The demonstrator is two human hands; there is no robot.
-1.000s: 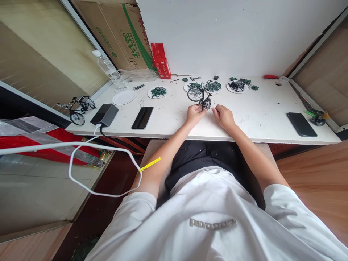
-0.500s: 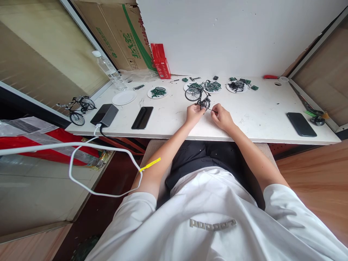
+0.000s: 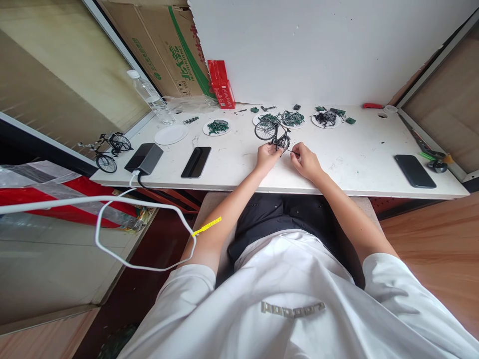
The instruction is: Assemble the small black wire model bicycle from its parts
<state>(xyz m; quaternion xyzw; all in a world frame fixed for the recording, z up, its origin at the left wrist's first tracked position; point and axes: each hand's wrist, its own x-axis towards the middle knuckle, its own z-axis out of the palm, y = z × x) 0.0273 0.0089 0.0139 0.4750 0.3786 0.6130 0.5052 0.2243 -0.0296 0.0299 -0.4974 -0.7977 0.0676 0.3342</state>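
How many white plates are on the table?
4: an empty plate at left, one with green parts, one behind the model bicycle, one with black parts.

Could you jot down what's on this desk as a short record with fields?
Left hand: left hand holds a partly built model bicycle
Right hand: right hand pinches a thin pin-like part at the model's rear; too small to identify
Surface: white desk
Parts: plates of green parts and black parts
Also: empty plate, two phones, finished model bicycle on the left ledge
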